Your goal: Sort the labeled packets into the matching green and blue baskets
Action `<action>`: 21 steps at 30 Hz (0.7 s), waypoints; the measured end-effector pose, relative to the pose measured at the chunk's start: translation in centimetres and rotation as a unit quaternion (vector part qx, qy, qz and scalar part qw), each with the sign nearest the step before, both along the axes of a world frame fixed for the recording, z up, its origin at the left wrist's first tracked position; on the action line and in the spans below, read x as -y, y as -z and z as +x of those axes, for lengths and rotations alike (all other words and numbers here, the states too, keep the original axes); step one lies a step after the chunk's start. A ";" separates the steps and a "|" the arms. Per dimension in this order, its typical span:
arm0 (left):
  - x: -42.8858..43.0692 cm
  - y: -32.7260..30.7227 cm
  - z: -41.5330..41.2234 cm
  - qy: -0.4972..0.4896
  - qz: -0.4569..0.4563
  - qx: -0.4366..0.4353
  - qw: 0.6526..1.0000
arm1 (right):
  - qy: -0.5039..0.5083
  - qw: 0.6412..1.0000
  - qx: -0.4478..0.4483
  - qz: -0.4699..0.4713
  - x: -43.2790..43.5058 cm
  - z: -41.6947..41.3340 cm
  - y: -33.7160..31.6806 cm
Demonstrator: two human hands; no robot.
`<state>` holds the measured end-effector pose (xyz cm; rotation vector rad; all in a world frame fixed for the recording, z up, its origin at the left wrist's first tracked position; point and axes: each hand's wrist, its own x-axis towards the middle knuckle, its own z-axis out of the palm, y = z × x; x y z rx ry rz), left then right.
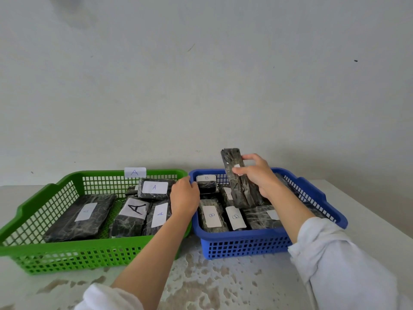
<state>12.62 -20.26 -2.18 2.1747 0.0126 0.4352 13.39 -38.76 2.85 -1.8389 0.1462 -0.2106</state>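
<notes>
Glossy, perhaps plastic-wrapped packet (241,191) in right hand (257,175)

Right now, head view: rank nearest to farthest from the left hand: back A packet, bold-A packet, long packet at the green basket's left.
1. back A packet: rear of the green basket, right beside the left hand.
2. bold-A packet: middle of the basket.
3. long packet: far left side.
</notes>
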 end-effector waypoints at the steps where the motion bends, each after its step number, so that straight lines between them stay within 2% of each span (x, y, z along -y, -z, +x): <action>1: 0.0 0.0 0.0 0.001 -0.001 0.000 1.000 | -0.007 1.000 0.015 -0.021 0.1 0.3 -0.3; 5: -0.1 0.2 0.2 0.004 0.002 0.004 1.000 | -0.109 0.975 -0.009 -0.192 0.3 1.3 -0.6; 9: -0.1 0.3 0.4 0.010 0.005 0.007 1.000 | -0.183 0.952 -0.064 -0.238 -0.6 2.2 1.5; 15: -0.1 0.4 0.6 0.012 0.013 0.010 1.000 | -0.201 0.917 -0.076 -0.336 -2.4 3.8 3.1; 18: -0.1 0.4 0.6 0.011 0.018 0.009 1.000 | -0.206 0.919 -0.069 -0.328 -2.8 4.1 3.5; 21: 0.0 0.4 0.6 0.008 0.021 0.006 1.000 | -0.196 0.936 -0.059 -0.287 -2.3 4.4 3.9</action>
